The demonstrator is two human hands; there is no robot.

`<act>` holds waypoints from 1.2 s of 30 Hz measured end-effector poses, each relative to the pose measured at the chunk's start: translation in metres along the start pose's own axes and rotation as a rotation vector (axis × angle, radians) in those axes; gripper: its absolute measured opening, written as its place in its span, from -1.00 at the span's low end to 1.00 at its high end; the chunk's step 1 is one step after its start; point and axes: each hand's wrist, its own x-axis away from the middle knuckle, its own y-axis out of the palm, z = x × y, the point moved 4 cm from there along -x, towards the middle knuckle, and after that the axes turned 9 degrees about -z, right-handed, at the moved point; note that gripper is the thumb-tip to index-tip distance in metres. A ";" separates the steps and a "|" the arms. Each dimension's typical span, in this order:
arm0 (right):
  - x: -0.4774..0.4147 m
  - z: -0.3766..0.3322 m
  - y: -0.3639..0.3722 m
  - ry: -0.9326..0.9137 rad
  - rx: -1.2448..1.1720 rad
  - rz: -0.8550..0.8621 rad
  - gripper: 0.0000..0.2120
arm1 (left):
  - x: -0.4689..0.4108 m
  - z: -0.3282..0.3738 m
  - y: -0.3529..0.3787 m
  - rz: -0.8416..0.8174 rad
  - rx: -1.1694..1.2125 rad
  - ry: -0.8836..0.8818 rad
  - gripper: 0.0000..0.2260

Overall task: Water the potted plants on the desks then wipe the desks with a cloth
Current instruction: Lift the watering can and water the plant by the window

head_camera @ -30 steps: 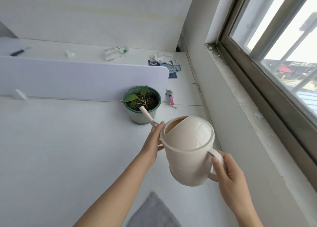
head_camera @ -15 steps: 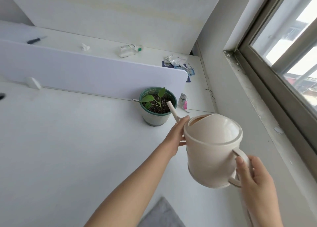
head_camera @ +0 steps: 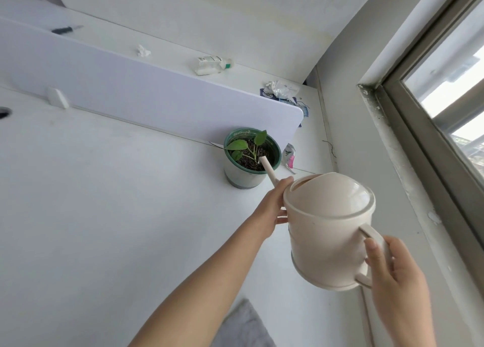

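Light: bright, soft daylight is admitted by the window (head_camera: 450, 66), up and right of the grip on the watering can (head_camera: 327, 228).
Glare: panes are blown white.
Shadows: faint ones are cast on the desk (head_camera: 104, 215) beneath the grip.
Blur: the dark tool (head_camera: 66, 29), far left of the grip, is smeared.
Distortion: border lines are bowed.

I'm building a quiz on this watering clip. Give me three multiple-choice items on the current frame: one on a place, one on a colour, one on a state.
1. Where is the spout tip?
A) over the pot's soil
B) over a cloth
C) at the window

2. What colour is the pot's rim?
A) red
B) green
C) yellow

3. What is the right hand doing?
A) gripping the can's handle
B) lying flat on the desk
C) hanging idle

Answers: 1 A, the tip shows against the dark soil; 2 B, a green band rings the pot's top; 3 A, it curls round the handle.
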 end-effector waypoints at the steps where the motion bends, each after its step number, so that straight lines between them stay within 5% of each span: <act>1: 0.000 -0.001 0.002 0.001 -0.001 -0.005 -0.84 | 0.001 0.000 -0.003 0.006 0.007 0.010 -0.78; 11: -0.002 -0.017 0.016 -0.064 0.007 -0.015 -0.79 | 0.011 0.022 -0.018 0.040 -0.001 0.085 -0.80; 15: 0.000 -0.015 0.008 -0.078 -0.006 0.027 -0.80 | 0.009 0.022 -0.010 0.023 -0.023 0.080 -0.67; 17: 0.000 -0.010 0.003 -0.052 -0.003 0.028 -0.93 | 0.005 0.016 -0.005 0.004 -0.027 0.060 -0.72; 20: 0.002 -0.005 -0.003 -0.031 0.017 0.019 -0.83 | 0.000 0.009 0.005 -0.015 -0.030 0.019 -0.79; 27: 0.010 0.012 -0.010 0.003 -0.015 0.053 -0.77 | -0.001 -0.003 0.019 -0.047 -0.067 -0.001 -0.57; 36: 0.034 0.059 0.014 0.112 -0.116 -0.089 -0.94 | 0.032 -0.035 -0.013 0.131 -0.130 0.086 -0.51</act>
